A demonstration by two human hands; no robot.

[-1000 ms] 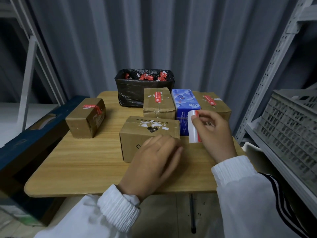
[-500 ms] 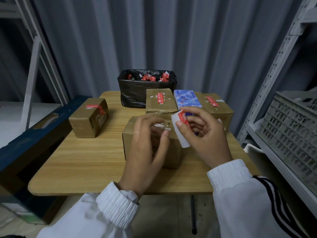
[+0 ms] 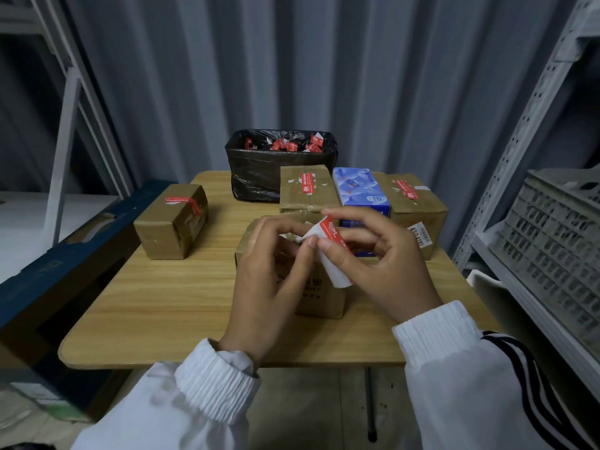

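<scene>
A small white backing strip with a red sticker (image 3: 329, 248) is held above a brown cardboard box (image 3: 319, 295) at the middle of the wooden table (image 3: 168, 300). My right hand (image 3: 380, 264) grips the strip between thumb and fingers. My left hand (image 3: 276, 274) pinches the strip's upper left corner with thumb and forefinger. Both hands hide most of the box's top.
A bin lined with a black bag (image 3: 259, 173) holds red and white scraps at the back. Three more taped boxes (image 3: 172, 222) (image 3: 306, 190) (image 3: 418, 209) and a blue tissue pack (image 3: 360, 190) stand around. Grey crate (image 3: 558, 241) and shelving sit right.
My left hand rose from the box's front up to the strip and now pinches its corner. My right hand brought the strip left over the box.
</scene>
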